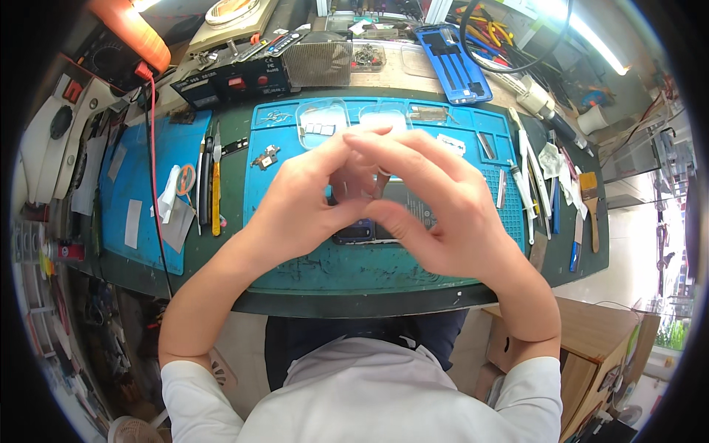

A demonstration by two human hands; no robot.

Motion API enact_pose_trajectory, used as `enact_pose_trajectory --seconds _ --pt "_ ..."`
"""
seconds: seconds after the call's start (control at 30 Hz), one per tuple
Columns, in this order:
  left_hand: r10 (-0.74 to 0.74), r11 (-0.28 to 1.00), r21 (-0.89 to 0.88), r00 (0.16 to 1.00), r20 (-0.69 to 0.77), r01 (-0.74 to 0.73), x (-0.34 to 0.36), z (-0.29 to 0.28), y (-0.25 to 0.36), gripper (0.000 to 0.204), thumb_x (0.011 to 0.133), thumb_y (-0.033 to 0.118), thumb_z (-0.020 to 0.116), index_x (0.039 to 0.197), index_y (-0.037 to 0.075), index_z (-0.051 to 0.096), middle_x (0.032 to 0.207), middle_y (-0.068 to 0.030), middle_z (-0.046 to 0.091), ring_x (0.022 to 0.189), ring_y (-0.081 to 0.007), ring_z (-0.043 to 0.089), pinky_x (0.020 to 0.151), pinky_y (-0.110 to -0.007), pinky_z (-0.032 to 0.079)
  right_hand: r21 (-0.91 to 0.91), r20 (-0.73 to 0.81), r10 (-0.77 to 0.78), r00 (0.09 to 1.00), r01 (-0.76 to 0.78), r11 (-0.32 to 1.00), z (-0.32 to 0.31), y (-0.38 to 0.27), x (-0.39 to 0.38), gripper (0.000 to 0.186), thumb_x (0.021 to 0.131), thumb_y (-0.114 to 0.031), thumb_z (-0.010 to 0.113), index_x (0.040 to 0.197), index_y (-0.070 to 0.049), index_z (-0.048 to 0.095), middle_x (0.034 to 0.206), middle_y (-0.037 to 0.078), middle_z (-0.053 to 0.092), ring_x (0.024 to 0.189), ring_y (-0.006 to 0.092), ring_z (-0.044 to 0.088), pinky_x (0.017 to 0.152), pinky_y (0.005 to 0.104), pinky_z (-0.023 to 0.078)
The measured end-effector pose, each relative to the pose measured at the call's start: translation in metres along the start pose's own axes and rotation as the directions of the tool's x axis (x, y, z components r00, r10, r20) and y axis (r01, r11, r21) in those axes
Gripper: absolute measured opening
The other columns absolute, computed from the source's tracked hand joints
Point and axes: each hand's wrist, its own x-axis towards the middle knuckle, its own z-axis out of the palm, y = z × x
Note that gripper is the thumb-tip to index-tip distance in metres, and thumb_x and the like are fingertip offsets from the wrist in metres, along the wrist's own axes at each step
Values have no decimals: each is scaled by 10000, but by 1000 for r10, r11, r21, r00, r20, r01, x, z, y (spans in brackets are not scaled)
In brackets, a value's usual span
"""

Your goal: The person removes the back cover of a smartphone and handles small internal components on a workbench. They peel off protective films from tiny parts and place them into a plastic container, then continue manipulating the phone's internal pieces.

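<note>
Both my hands meet in front of me, raised over the middle of the blue work mat. My left hand has its fingers curled inward, its thumb pointing at the right thumb. My right hand arches over from the other side, its index finger lying across the left fingertips. Whatever sits between the fingers is small and mostly hidden; I cannot make it out. Beneath the hands lies an opened phone with a dark inside, partly covered by them.
Clear plastic boxes stand at the mat's far edge, with small metal parts nearby. A blue phone frame leans behind. Left lie a yellow-handled knife and a red cable; right, tweezers, a brush and a hot-air handle.
</note>
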Motion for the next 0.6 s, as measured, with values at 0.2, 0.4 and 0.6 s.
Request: enact_pose_trajectory --seconds 0.2,0.4,0.6 --pt "170 964 -190 981 -95 -186 2 8 -11 691 977 16 748 1603 67 460 1055 -58 709 902 -150 684 804 -320 571 119 37 76 996 -80 990 1 8 -5 509 944 24 706 1448 -41 663 1116 114 729 914 243 712 823 358 595" --pt "185 983 11 980 -70 -184 2 7 -5 703 959 21 768 1584 54 448 1079 -65 698 932 -182 711 835 -345 591 30 33 79 996 -80 996 4 5 -6 573 920 29 736 1478 -73 651 1112 114 702 919 243 693 845 363 584" --pt "131 991 40 990 -45 -129 4 6 -10 646 943 54 791 1510 36 481 1118 -93 687 887 -186 730 742 -329 596 -30 17 25 1000 -25 999 4 3 -4 610 926 88 684 1508 -85 625 1053 110 685 906 228 687 840 343 590"
